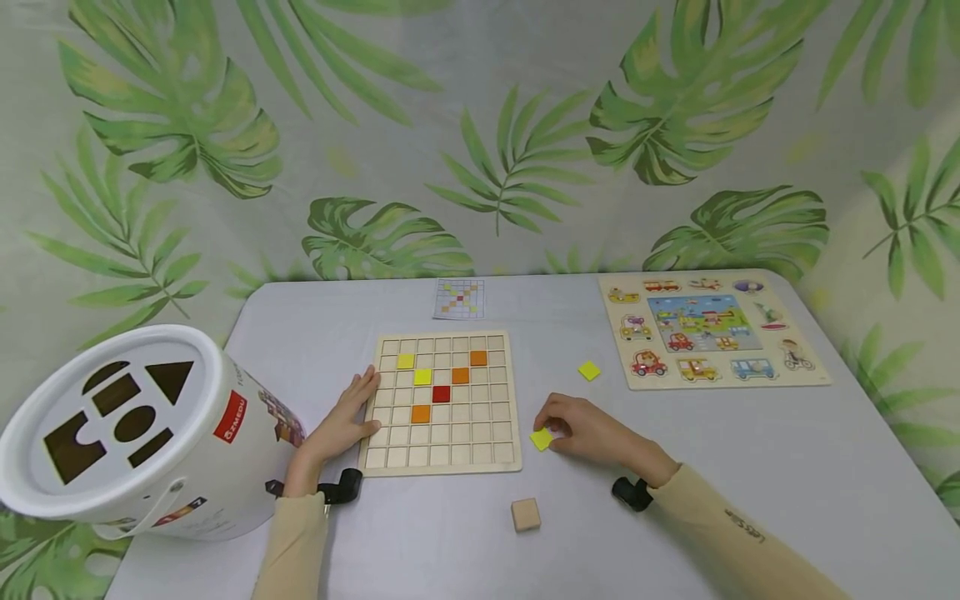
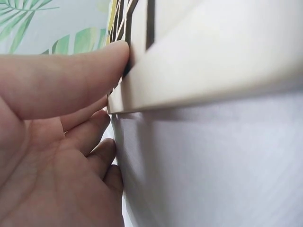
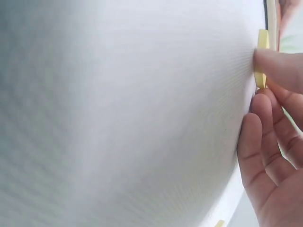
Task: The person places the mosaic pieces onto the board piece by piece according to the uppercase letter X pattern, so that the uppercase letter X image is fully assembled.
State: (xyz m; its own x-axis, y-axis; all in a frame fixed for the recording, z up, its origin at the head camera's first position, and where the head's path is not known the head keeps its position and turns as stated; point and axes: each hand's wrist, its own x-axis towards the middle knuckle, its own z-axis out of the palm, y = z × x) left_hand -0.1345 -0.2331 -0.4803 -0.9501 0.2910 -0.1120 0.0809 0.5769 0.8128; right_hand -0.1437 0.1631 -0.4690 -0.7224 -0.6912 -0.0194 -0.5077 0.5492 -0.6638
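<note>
A square wooden grid board [image 1: 397,436] lies on the table with yellow, orange and red tiles in some cells; a red tile [image 1: 441,394] sits near its middle. My left hand [image 1: 341,423] rests at the board's left edge, thumb over the rim and fingers stretched along the side. To the right of the board, my right hand [image 1: 588,429] pinches a yellow square tile [image 1: 541,439] between thumb and fingers, low over the cloth. In the right wrist view the same yellow tile [image 3: 261,79] shows edge-on. Another yellow tile [image 1: 588,370] lies loose farther back.
Behind the board lies a pattern card [image 1: 460,299]. A vehicle picture puzzle [image 1: 806,375] occupies the back right. At left stands a large white bucket [image 1: 247,467] with shape holes in its lid. A small wooden block [image 1: 526,515] sits near the front.
</note>
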